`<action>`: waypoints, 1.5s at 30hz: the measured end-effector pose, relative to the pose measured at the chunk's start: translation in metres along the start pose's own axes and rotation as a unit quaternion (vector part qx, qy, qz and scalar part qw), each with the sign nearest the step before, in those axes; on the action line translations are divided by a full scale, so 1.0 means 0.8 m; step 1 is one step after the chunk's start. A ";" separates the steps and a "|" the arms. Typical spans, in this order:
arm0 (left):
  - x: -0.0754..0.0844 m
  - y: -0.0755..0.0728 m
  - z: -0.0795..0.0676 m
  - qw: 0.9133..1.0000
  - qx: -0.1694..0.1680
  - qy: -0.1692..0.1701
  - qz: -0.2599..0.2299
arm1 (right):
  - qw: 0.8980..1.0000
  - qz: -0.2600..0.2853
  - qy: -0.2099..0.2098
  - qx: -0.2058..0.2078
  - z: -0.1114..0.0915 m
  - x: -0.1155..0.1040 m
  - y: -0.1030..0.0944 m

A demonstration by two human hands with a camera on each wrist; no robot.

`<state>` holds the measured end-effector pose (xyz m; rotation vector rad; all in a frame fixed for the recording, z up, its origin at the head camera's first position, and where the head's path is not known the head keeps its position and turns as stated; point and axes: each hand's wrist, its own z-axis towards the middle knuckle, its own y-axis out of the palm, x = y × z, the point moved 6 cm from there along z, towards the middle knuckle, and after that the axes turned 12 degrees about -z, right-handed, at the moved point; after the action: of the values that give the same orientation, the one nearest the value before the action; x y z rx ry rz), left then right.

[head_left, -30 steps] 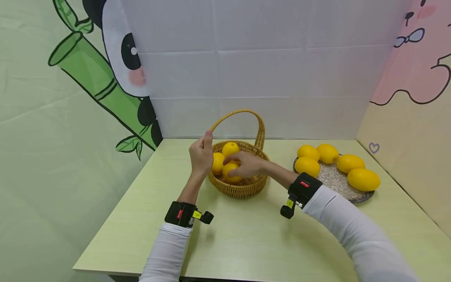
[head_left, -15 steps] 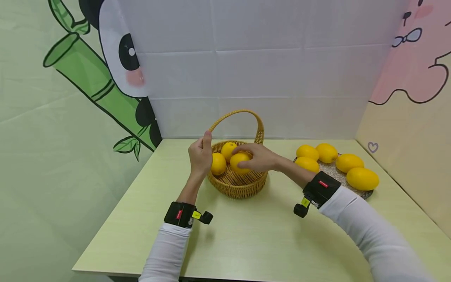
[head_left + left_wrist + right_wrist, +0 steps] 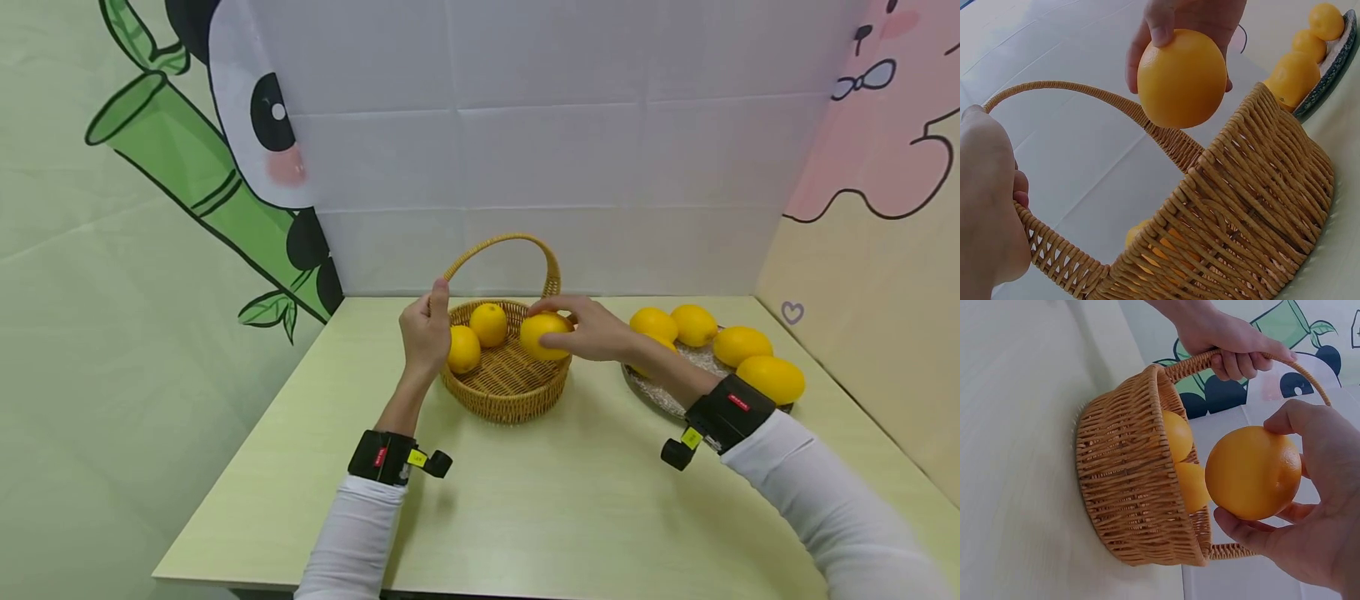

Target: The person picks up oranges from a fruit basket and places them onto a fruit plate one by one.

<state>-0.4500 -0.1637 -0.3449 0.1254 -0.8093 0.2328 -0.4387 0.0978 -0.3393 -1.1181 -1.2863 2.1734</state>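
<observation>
With its thumb and fingers, my right hand [image 3: 592, 329] grips an orange [image 3: 543, 336] above the right side of the wicker basket [image 3: 506, 407]. The left wrist view shows that held orange [image 3: 1182, 80] raised over the basket's rim, apart from the weave. Two more oranges lie inside the basket, one orange [image 3: 488, 323] at the back and another orange [image 3: 464, 349] at the left. My left hand [image 3: 426, 331] holds the left side of the arched handle [image 3: 1200, 364], its fingers curled round it in the right wrist view. The basket stands upright on the table.
To the right, a speckled dark-rimmed plate [image 3: 652, 398] bears several yellow-orange fruits, partly hidden behind my right forearm. The pale table [image 3: 525, 508] ends at the front edge. A white cloth wall [image 3: 555, 167] rises behind, with printed side walls.
My right hand has lifted the orange from among the others in the basket and moved it right, toward the rim. My left hand stays on the handle.
</observation>
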 end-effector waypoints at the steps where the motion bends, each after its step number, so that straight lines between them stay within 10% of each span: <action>1: 0.000 0.000 0.000 1.000 -0.001 0.000 -0.001 | 1.000 0.000 0.000 0.003 -0.003 0.001 -0.002; 45: 0.005 -0.017 -0.005 1.000 -0.015 0.006 -0.007 | 0.992 0.070 0.065 0.083 -0.148 0.057 -0.067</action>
<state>-0.4416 -0.1754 -0.3450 0.1004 -0.7999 0.2085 -0.3773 0.2208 -0.3444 -1.2906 -0.9782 2.2199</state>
